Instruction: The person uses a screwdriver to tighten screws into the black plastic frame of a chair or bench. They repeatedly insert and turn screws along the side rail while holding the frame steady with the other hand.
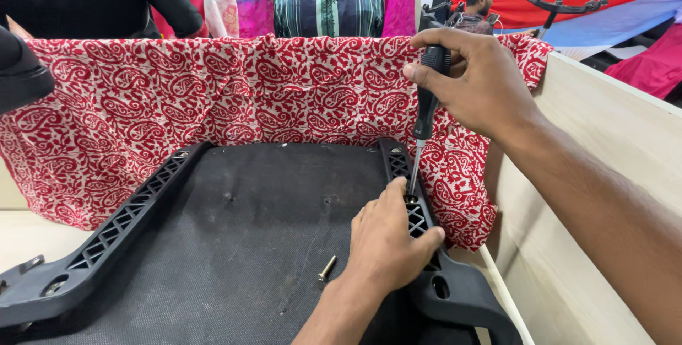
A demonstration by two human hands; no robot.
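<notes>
The screwdriver (427,107) tip disappears behind the left hand (387,242), its handle top inside the right hand (476,82). The black frame (128,224) runs off the bottom edge.

Single view only, head-worn camera, so nothing is being shared with a second view. It is looking forward and steeply down from the person's own eye level, sitting close over the work. Both hands are coming in from the bottom and right edges: left hand (387,242) low centre, right hand (476,82) upper right with the forearm running off the right edge. The black seat base (234,238) is filling the lower half, cropped at the bottom edge. The red paisley cloth (213,103) is crossing mid-frame. Farther off, along the top edge, people are showing only as backs, facing away.
</notes>
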